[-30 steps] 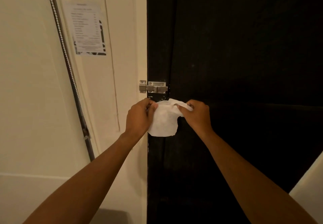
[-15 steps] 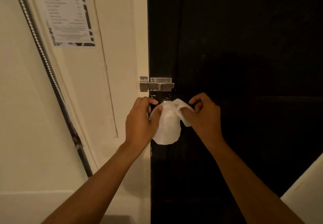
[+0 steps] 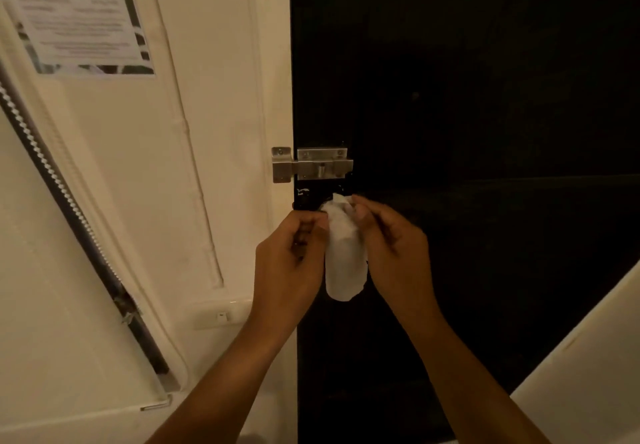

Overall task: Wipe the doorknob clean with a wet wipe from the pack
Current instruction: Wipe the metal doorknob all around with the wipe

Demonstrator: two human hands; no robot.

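Note:
A white wet wipe (image 3: 344, 260) hangs in front of the dark door (image 3: 467, 97), just below the metal slide bolt (image 3: 311, 164). My left hand (image 3: 289, 260) pinches the wipe's left edge and my right hand (image 3: 394, 249) grips its right edge, with both hands pressed close together. The wipe and my hands cover the doorknob, so I cannot see it. The pack of wipes is out of sight.
A cream wall (image 3: 194, 132) lies left of the door, with a printed notice (image 3: 76, 17) at the top left and a braided metal hose (image 3: 69, 208) running diagonally down it. A pale surface (image 3: 588, 374) shows at the lower right corner.
Both hands have drawn closer together and the wipe has bunched from a wide sheet into a narrow vertical fold. My head has come nearer to the door.

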